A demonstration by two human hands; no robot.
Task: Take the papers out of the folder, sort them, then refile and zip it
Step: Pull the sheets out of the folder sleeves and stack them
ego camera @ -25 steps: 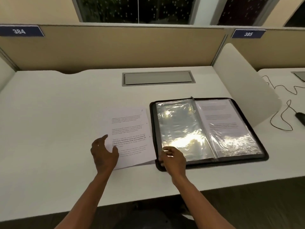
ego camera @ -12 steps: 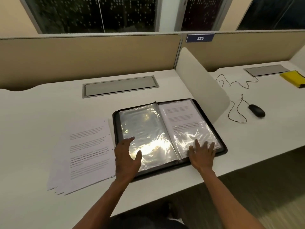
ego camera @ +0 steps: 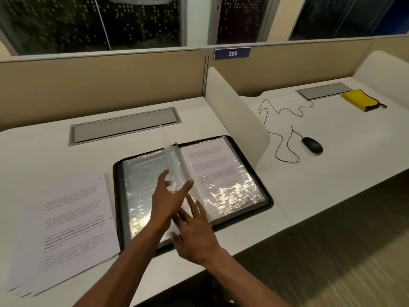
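- Grip of the left hand [ego camera: 164,201]: fingers spread and nearly straight, touching a clear plastic sleeve [ego camera: 177,165] that stands raised over the spine of the open folder [ego camera: 266,196]; whether thumb and fingers pinch it cannot be told.
- Grip of the right hand [ego camera: 194,231]: fingers extended, lying flat on the sleeve's lower edge just below the left hand; nothing is clasped.
- Right of both hands: a printed sheet inside a glossy sleeve on the folder's right page.
- Left of the hands: the empty-looking sleeve on the left page, then a fanned stack of papers [ego camera: 66,220] on the tabletop [ego camera: 44,156], touching or just beside the folder's left edge.
- Beyond the divider [ego camera: 234,111], well apart: a black mouse [ego camera: 312,145] with cable and a yellow pouch [ego camera: 359,100].
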